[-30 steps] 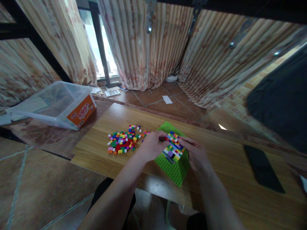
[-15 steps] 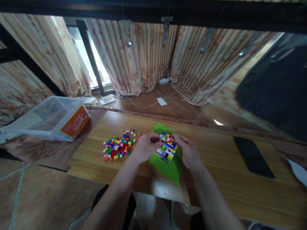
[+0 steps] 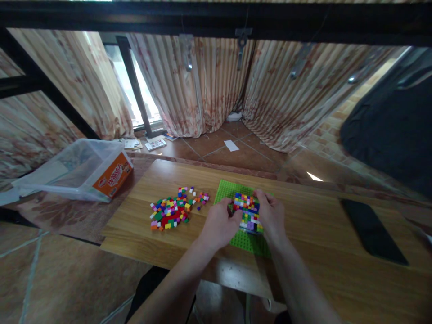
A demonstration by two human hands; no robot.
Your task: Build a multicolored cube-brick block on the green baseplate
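Note:
A multi-coloured block of toy bricks (image 3: pixel 249 212) stands on a green studded baseplate (image 3: pixel 248 241), between my two hands. My left hand (image 3: pixel 222 223) grips its left side, the thumb lying along the near left bricks and the curled fingers partly hidden behind. On the opposite side, my right hand (image 3: pixel 271 213) has its bent fingers against the right edge of the bricks. A pile of loose small bricks (image 3: pixel 172 209) in many colours lies left of the baseplate on the wooden table (image 3: pixel 135 240).
A clear plastic bin (image 3: pixel 77 189) with an orange label stands beyond the table's left end. To the right lies a dark flat phone-like slab (image 3: pixel 373 230). Patterned curtains (image 3: pixel 216 85) hang behind, and a white paper (image 3: pixel 231 145) is on the tiled floor.
The baseplate has turned so its edges lie straighter to the table, and the brick block has turned with it. Both hands moved with them. The whole view has shifted slightly.

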